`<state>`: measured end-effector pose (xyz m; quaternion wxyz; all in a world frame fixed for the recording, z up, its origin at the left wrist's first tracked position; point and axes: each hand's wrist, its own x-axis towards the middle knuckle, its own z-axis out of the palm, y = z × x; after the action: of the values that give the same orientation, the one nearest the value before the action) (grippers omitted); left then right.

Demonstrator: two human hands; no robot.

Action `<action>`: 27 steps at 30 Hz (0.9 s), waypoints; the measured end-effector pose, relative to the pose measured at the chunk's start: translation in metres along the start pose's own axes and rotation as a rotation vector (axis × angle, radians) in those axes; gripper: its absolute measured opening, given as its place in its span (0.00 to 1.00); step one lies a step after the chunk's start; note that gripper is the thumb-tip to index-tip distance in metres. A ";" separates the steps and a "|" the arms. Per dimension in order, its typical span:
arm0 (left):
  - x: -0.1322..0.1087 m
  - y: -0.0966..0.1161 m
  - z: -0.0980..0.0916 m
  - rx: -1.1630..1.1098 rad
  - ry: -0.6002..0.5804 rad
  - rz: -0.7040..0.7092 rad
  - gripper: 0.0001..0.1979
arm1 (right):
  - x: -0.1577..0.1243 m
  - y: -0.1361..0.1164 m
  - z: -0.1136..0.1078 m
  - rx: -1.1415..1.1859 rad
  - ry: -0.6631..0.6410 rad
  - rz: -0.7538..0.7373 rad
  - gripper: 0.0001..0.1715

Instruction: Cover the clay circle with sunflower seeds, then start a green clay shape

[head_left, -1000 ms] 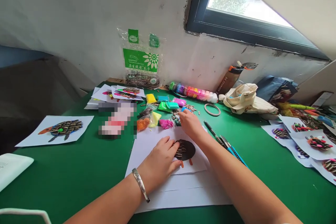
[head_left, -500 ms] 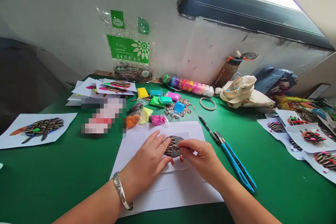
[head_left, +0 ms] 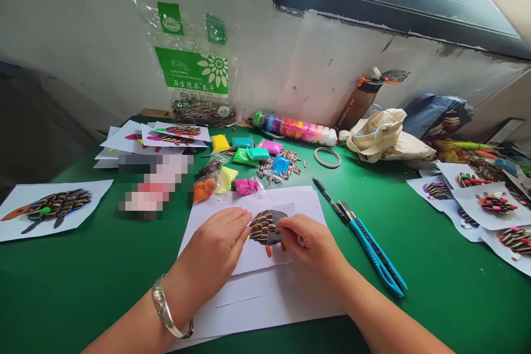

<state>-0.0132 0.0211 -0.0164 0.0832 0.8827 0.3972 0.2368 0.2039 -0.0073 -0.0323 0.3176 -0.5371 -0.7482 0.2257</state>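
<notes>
A dark brown clay oval [head_left: 274, 228] lies on a white paper sheet [head_left: 257, 257], with rows of striped sunflower seeds [head_left: 262, 226] pressed into its left half. My left hand [head_left: 214, 239], with a silver bangle [head_left: 166, 310] on the wrist, rests its fingertips against the seeded edge. My right hand [head_left: 309, 244] presses at the oval's right side, fingers bunched; anything between them is hidden. A small orange clay piece [head_left: 268, 251] sticks out below the oval.
A blue utility knife [head_left: 375, 254] and a dark pen [head_left: 327, 196] lie right of the paper. Clay packets and loose seeds [head_left: 279, 166] lie ahead. Seed-and-clay pictures [head_left: 47, 210] lie left and right. A tote bag [head_left: 388, 135] and bottle [head_left: 360, 102] stand at the back.
My right hand has come from the seed pile to the oval's right side. My left hand has shifted toward the oval's left edge. The view has tilted downward.
</notes>
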 end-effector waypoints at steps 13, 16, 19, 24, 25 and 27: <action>-0.002 0.008 -0.001 -0.020 -0.098 0.019 0.15 | -0.003 0.002 0.003 0.006 -0.017 -0.058 0.13; -0.004 0.009 0.004 -0.016 -0.111 0.050 0.15 | -0.001 -0.001 0.002 -0.011 -0.006 -0.060 0.14; -0.005 0.009 0.007 -0.015 -0.131 0.055 0.16 | -0.001 0.000 0.004 -0.034 0.005 -0.076 0.13; -0.003 0.008 0.008 -0.006 -0.154 0.045 0.17 | -0.002 0.007 0.009 -0.011 -0.025 -0.104 0.14; -0.003 0.008 0.008 -0.006 -0.157 0.042 0.17 | -0.002 0.008 0.010 -0.009 -0.027 -0.107 0.14; -0.003 0.008 0.008 -0.008 -0.165 0.038 0.17 | -0.002 0.008 0.010 -0.010 -0.025 -0.122 0.14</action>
<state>-0.0063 0.0140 -0.0217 0.1147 0.9063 0.3712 0.1664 0.2024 -0.0068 -0.0446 0.3187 -0.4891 -0.7846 0.2090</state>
